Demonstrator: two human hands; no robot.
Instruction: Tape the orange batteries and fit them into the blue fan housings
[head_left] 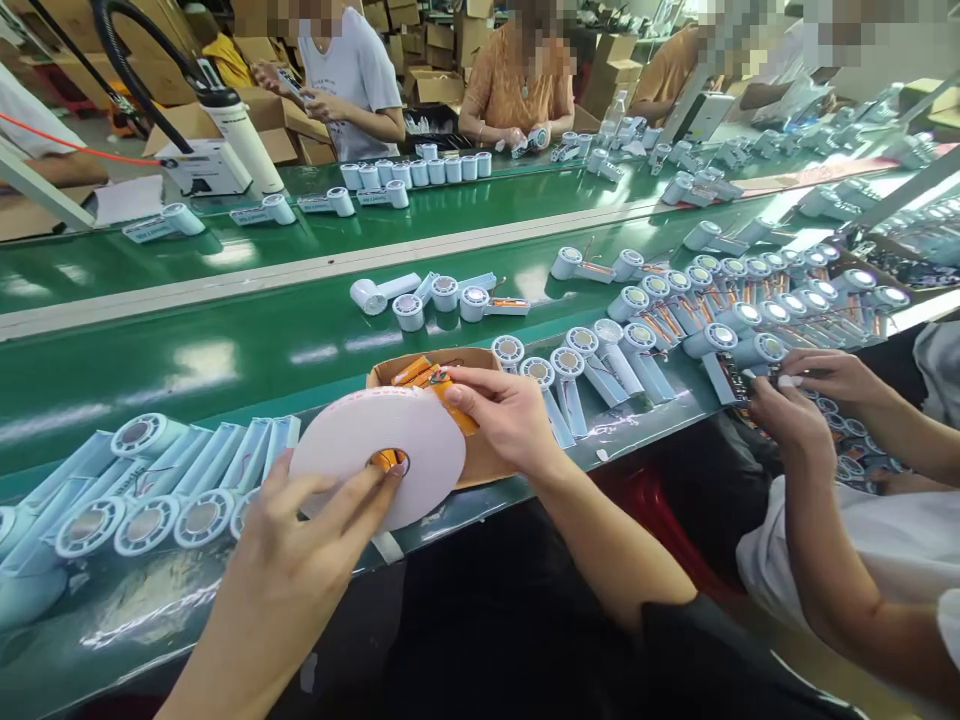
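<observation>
My left hand (300,545) grips a wide white roll of tape (427,440), fingers at its central hole and thumb at its left edge. The roll stands tilted in front of a small cardboard box (491,462) and hides much of it. At the roll's upper right edge, my right hand (510,415) pinches an orange-wrapped battery (460,412) with thin wires at its top. Another orange battery (409,371) shows inside the box. Left of the roll lie several light-blue fan bodies (206,515) with round grilles and open handles.
More fan bodies (581,345) line the bench edge on the right. Others lie on the green conveyor belt (285,355). To my right, a co-worker's hands (795,400) handle a fan part. People work across the belt, near a white device with a black hose (240,140).
</observation>
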